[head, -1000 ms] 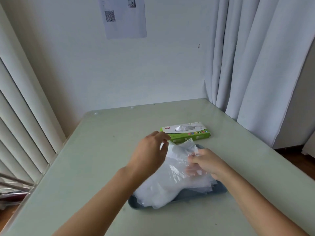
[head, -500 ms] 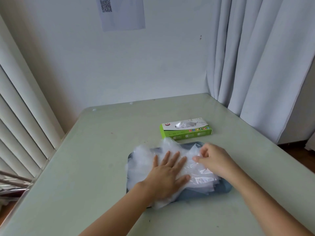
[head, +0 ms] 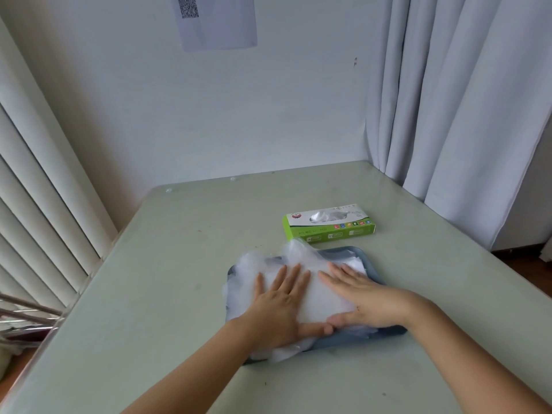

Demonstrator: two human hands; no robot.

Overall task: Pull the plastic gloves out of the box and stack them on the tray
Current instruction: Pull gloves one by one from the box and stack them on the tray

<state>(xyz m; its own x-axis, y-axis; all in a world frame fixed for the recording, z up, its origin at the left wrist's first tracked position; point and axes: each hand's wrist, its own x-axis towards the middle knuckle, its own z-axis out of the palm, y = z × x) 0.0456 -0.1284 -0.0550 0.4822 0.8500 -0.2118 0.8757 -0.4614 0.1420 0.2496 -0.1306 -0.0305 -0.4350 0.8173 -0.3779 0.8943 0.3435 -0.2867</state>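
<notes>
— Surface and room?
— Glossy, pale green tabletop (head: 179, 279). White wall (head: 268, 115) at twelve o'clock, with one paper sheet (head: 216, 25) bearing a QR code. Pale curtain (head: 463, 115) at two o'clock, slatted blinds (head: 35, 204) at nine o'clock.
— Count of things?
— One green glove box (head: 328, 225), one grey-blue tray (head: 348, 251), one heap of clear plastic gloves (head: 321, 297), too thin and crumpled to count singly. Two bare hands.
— Placement?
— Tray near the table's middle. Box just beyond its far rim at one o'clock, a tuft of plastic showing in the top slot. Heap lying on the tray, spilling over the rim at seven and ten o'clock.
— Hands?
— Left hand (head: 280, 306) flat on the heap at eight o'clock, fingers straight and spread, gripping nothing. Right hand (head: 369, 300) flat at four o'clock, likewise pressing down with straight fingers. Thumb tips close together at six o'clock, touching or not impossible to tell.
</notes>
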